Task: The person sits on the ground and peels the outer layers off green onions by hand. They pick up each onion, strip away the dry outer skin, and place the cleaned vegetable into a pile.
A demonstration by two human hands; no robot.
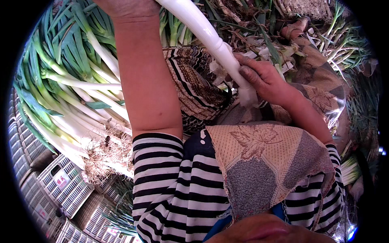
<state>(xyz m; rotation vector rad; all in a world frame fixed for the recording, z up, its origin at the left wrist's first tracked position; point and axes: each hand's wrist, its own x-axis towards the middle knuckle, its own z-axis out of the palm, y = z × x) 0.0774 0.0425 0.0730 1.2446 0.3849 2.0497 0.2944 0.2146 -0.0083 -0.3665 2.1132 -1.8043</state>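
A long white leek point(202, 30) slants from the top edge down to my right hand point(268, 81). My right hand is closed around its lower end, thumb on the near side. A thin, translucent flap of leek skin point(247, 96) hangs by that end. My left hand point(131, 6) reaches to the top edge, beside the leek's upper part. Its fingers are out of the picture, so I cannot see its grip. Beneath the leek, a patterned cloth point(192, 81) covers my lap, with scraps of peeled skin point(219, 71) on it.
A large pile of leeks point(81, 97) with roots point(107, 156) lies on the left. Slatted plastic crates point(65, 184) stand at the lower left. Torn leaves and peelings point(283, 56) are scattered ahead on the right. More thin green stalks point(344, 52) lie at the far right.
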